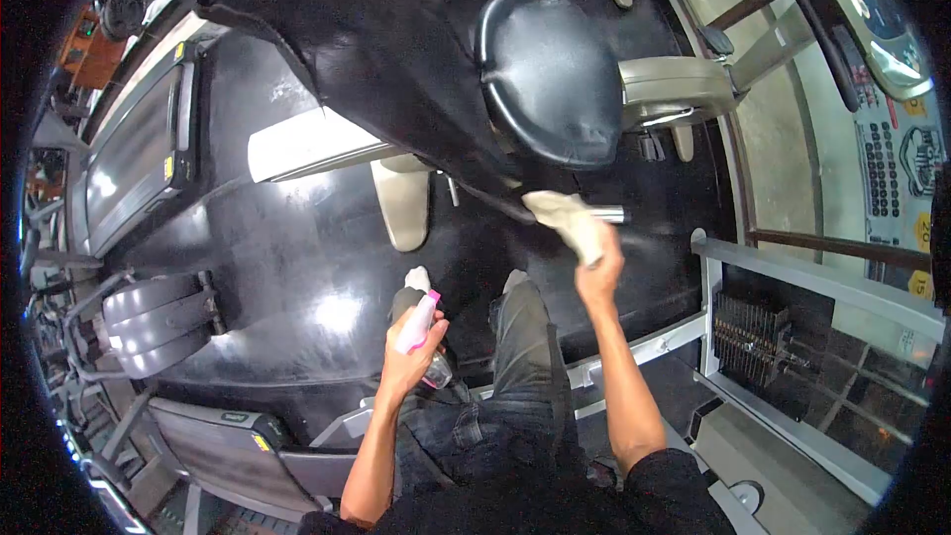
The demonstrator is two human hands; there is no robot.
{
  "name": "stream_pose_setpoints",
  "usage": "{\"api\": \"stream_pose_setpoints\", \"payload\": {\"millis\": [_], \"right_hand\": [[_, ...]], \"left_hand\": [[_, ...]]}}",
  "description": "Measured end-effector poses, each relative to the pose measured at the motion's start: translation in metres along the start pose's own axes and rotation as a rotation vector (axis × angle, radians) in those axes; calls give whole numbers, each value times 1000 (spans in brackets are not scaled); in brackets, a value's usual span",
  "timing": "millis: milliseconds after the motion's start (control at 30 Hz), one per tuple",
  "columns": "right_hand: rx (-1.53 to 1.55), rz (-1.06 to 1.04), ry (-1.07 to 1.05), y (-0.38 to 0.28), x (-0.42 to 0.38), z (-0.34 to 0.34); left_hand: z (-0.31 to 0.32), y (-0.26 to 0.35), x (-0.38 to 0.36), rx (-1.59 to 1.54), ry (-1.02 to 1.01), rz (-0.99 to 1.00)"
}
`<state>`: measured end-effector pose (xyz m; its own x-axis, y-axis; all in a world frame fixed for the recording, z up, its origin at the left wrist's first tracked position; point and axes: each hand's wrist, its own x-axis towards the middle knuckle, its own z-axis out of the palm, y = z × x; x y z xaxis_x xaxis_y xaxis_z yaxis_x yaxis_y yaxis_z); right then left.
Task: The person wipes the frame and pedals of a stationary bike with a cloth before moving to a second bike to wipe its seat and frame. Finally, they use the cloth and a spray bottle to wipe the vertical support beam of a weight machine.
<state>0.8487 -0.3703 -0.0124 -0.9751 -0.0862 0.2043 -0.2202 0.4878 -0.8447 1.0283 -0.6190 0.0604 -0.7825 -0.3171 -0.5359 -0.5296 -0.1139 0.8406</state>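
Observation:
My left hand is closed around a pink-and-white spray bottle, whose clear lower part shows below the fingers. In my right hand is a bunched cream cloth, its far end right at the lower tip of a large black leather-like sheet. That sheet spreads across the upper middle of the view. Beside it is a black padded seat with a creased edge, just above the cloth. A short metal peg sticks out behind the cloth.
A beige machine arm joins the seat on the right. Treadmills line the left side, near a rounded grey piece of equipment. At right, a grey metal frame stands by a weight stack. The dark floor reflects light.

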Motion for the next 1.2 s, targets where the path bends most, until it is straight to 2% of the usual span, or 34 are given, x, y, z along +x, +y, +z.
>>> {"api": "stream_pose_setpoints", "payload": {"millis": [33,67,100,167,200,300,367,433,500,567,633,733,767,800,867,900,967,1000,1067,1133,1200], "right_hand": [[-32,31,121,1,7,-10],[-165,-29,238,4,12,-19],[-322,-87,262,8,19,-26],[-388,-44,248,24,14,-20],[-316,-32,141,35,5,-12],[-301,54,175,35,-22,27],[-150,87,126,33,-39,51],[-131,80,-39,17,-56,69],[21,128,-340,12,-68,87],[25,329,-551,9,-76,105],[-21,500,-449,12,-83,119],[280,665,63,3,-74,116],[425,622,352,-2,-65,114],[382,573,484,-10,-54,104],[65,487,406,-5,-44,75],[47,285,400,-8,-38,72],[-236,-144,161,-32,-20,72],[-362,-181,-58,-28,-16,76],[-406,-281,-231,-8,-20,100],[-481,-296,-248,-12,-19,124],[-375,-338,-264,-16,-7,136]], "left_hand": [[-1,2,0,4,4,5],[-3,2,-1,9,7,11],[-4,1,-1,-3,5,1],[-5,-2,0,-30,3,-19],[-4,-1,0,-23,-1,-19],[-4,1,3,-10,3,-22],[-3,-4,4,-8,13,-43],[-1,-5,4,1,17,-54],[-3,-3,6,2,20,-43],[-5,0,2,-18,25,-22],[-10,1,-1,-23,40,-15],[-19,-6,-2,-66,77,-15],[-21,-11,-2,-86,92,-18],[-24,-14,-2,-89,84,-34],[-28,-18,-1,-96,72,-69],[-29,-18,-2,-115,74,-74],[-26,-15,-1,-148,79,-77],[-26,-11,-1,-130,65,-30],[-25,-10,-2,-130,59,-13],[-26,-7,-3,-110,50,-16],[-29,-4,-5,-121,45,-36]]}}
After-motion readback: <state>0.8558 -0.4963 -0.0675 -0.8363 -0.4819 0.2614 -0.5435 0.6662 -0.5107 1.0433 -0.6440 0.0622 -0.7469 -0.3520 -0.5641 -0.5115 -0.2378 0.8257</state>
